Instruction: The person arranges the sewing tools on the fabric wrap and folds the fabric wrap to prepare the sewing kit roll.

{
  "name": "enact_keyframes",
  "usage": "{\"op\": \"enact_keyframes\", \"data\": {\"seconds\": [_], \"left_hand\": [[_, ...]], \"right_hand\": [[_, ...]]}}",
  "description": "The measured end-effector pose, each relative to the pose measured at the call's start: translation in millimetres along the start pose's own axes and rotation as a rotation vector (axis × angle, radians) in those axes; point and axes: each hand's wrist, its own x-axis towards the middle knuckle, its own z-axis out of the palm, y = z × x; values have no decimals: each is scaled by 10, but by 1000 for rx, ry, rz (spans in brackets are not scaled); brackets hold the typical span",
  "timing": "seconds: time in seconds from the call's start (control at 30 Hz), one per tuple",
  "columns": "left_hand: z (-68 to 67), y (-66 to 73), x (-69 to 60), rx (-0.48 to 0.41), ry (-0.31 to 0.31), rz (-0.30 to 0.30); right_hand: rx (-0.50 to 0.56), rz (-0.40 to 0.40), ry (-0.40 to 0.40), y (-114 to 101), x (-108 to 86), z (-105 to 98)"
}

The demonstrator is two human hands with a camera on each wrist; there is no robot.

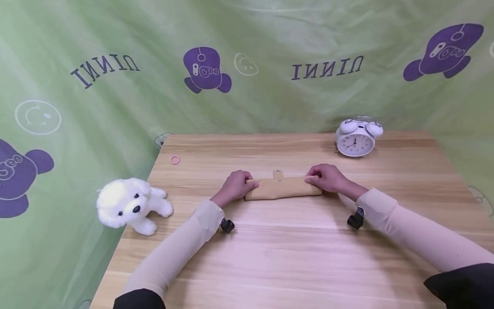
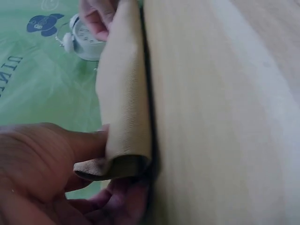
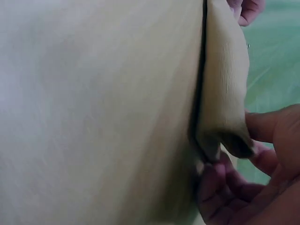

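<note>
A tan leather-like case (image 1: 283,189), folded over lengthwise, lies across the table in the head view. From its far edge sticks a small tab (image 1: 278,172) with a metal snap. My left hand (image 1: 236,188) pinches the case's left end, thumb on top and fingers beneath. At the right end, my right hand (image 1: 327,177) pinches it in the same manner. Both wrist views show the ends of the case (image 2: 124,93) as an open curl with a dark inside. In the right wrist view, fingertips (image 3: 213,180) sit under the curled edge.
A white plush dog (image 1: 129,204) sits at the table's left edge. Behind it lies a pink ring (image 1: 175,159). A white twin-bell alarm clock (image 1: 356,139) stands at the back right. Green printed cloth (image 1: 262,107) hangs behind the wooden table (image 1: 285,257).
</note>
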Motion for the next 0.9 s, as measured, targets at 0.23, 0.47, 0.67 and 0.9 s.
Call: {"op": "enact_keyframes", "data": {"seconds": [0.23, 0.47, 0.67, 0.9], "left_hand": [[0, -58, -33, -40, -4, 6], [-2, -39, -185, 43, 5, 108], [19, -73, -260, 98, -64, 135], [51, -138, -317, 81, -76, 244]], "right_hand": [[-8, 41, -81, 18, 35, -4], [37, 54, -215, -79, -105, -10], [-20, 25, -237, -145, -319, 30], [-56, 24, -177, -171, -426, 44]]}}
